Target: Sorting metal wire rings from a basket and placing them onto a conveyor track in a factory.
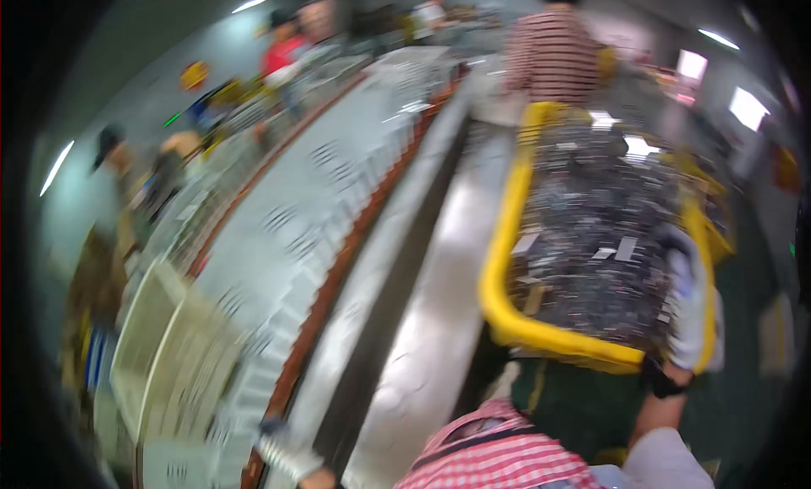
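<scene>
My white-gloved left hand [285,455] is beside the long, pale, red-edged table [296,181], its grip too blurred to tell; at right, my white-gloved right hand [683,303] meets the yellow plastic bin [574,343], clasp unclear. Its heaped dark pieces [591,227] call for steady, level handling.

Yellow bin [497,278] with blurred dark pieces [583,206] and some flat white pieces [625,249]
</scene>
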